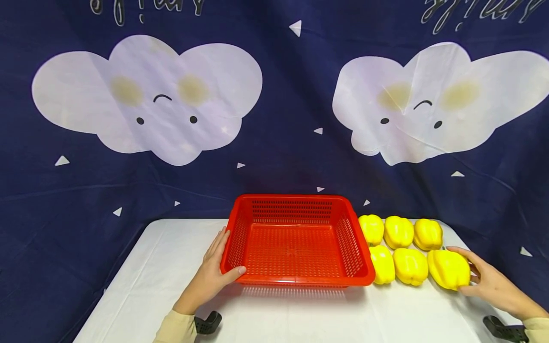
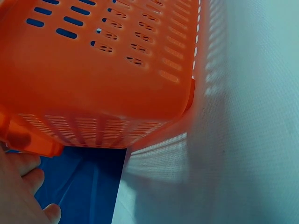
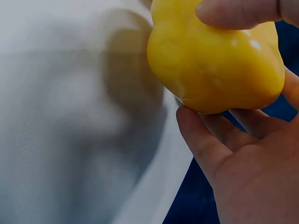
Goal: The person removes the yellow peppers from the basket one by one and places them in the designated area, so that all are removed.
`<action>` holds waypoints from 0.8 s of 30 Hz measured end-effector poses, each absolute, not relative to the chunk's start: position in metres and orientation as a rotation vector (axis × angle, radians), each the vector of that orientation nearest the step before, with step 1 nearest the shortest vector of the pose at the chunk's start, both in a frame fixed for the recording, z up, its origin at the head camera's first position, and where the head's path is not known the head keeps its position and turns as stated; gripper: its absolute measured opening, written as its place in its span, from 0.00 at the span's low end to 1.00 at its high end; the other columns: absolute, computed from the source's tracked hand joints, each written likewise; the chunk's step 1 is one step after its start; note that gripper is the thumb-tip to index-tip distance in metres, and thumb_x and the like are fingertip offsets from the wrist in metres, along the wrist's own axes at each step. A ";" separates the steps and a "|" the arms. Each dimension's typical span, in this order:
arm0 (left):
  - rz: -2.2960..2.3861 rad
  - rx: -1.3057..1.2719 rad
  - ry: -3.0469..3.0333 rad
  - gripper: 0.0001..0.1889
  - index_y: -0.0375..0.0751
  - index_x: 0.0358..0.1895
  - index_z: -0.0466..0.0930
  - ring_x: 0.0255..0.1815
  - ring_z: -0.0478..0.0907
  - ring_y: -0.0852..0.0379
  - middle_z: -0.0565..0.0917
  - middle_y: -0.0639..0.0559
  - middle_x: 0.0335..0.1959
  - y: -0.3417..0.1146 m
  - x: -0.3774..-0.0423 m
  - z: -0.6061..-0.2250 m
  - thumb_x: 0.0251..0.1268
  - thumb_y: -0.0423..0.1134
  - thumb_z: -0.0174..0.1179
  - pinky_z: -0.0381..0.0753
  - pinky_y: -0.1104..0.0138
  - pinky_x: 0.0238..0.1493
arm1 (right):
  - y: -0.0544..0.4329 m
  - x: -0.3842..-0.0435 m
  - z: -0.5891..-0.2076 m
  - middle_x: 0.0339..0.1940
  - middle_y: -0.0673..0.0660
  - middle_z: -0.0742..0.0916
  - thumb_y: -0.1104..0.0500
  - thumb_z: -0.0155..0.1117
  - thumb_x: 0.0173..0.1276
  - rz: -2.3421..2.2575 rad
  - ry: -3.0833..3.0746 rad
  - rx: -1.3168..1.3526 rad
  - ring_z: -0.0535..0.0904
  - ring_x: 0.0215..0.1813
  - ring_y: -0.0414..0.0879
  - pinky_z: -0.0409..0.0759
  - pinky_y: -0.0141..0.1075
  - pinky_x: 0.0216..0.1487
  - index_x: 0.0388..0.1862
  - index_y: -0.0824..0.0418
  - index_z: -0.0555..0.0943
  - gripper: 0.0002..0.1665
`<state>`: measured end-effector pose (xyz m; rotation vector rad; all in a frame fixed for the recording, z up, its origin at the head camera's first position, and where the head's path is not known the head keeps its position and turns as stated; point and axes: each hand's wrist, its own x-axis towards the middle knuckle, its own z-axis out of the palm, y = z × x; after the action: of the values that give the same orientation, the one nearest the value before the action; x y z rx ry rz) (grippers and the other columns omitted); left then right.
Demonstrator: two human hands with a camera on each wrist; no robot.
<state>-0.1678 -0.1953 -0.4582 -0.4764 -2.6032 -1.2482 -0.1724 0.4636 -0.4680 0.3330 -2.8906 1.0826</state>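
A red plastic basket (image 1: 296,281) with slotted walls stands on the white table, with nothing inside it. My left hand (image 1: 213,264) holds its near left corner, thumb on the front rim and fingers along the left side. In the left wrist view, several fingertips (image 2: 32,179) show by the basket rim (image 2: 35,140). At the right, my right hand (image 1: 484,278) grips a yellow bell pepper (image 1: 449,270) between thumb and fingers. The right wrist view shows this pepper (image 3: 215,60) close up, thumb (image 3: 238,11) on one side and fingers on the other, its shadow falling on the cloth.
Several more yellow bell peppers (image 1: 410,267) lie in two rows between the basket and my right hand. White cloth covers the table (image 1: 300,317). Behind it hangs a dark blue curtain (image 1: 296,157) with printed clouds.
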 end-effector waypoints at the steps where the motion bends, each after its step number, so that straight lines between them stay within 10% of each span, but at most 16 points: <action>1: -1.246 -0.477 -2.604 0.53 0.38 0.81 0.47 0.81 0.43 0.40 0.45 0.45 0.83 -0.195 -0.168 -0.458 0.61 0.55 0.69 0.50 0.32 0.71 | 0.464 -0.172 -0.468 0.55 0.25 0.65 0.70 0.76 0.48 1.082 -2.905 0.324 0.66 0.48 0.17 0.76 0.21 0.41 0.73 0.74 0.56 0.56; 5: -1.245 -0.477 -2.603 0.53 0.39 0.81 0.47 0.81 0.43 0.40 0.45 0.46 0.83 -0.194 -0.168 -0.458 0.60 0.56 0.69 0.50 0.32 0.71 | 0.466 -0.173 -0.467 0.61 0.45 0.71 0.69 0.74 0.49 1.050 -2.993 0.278 0.68 0.47 0.20 0.77 0.25 0.40 0.75 0.72 0.54 0.57; 12: -1.253 -0.483 -2.601 0.54 0.39 0.81 0.47 0.81 0.43 0.40 0.44 0.46 0.83 -0.194 -0.167 -0.459 0.60 0.56 0.69 0.49 0.32 0.71 | 0.467 -0.172 -0.470 0.60 0.34 0.69 0.68 0.73 0.53 1.098 -2.996 0.322 0.68 0.48 0.21 0.78 0.26 0.41 0.76 0.71 0.54 0.55; 17: -1.264 -0.495 -2.597 0.53 0.40 0.81 0.47 0.81 0.42 0.41 0.44 0.46 0.83 -0.194 -0.167 -0.459 0.60 0.54 0.70 0.50 0.31 0.70 | 0.465 -0.175 -0.466 0.67 0.70 0.68 0.66 0.72 0.53 1.075 -3.086 0.233 0.64 0.46 0.18 0.78 0.28 0.40 0.77 0.72 0.52 0.56; 24: -1.261 -0.487 -2.601 0.53 0.39 0.81 0.47 0.82 0.42 0.41 0.44 0.46 0.83 -0.194 -0.166 -0.458 0.61 0.54 0.70 0.49 0.32 0.71 | 0.465 -0.179 -0.466 0.69 0.77 0.64 0.66 0.72 0.53 1.078 -3.087 0.235 0.61 0.45 0.15 0.77 0.26 0.39 0.77 0.73 0.49 0.58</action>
<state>-0.1665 -0.1942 -0.4585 -0.4866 -2.6011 -1.2607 -0.1794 0.4647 -0.4657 0.2348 -3.0867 1.0776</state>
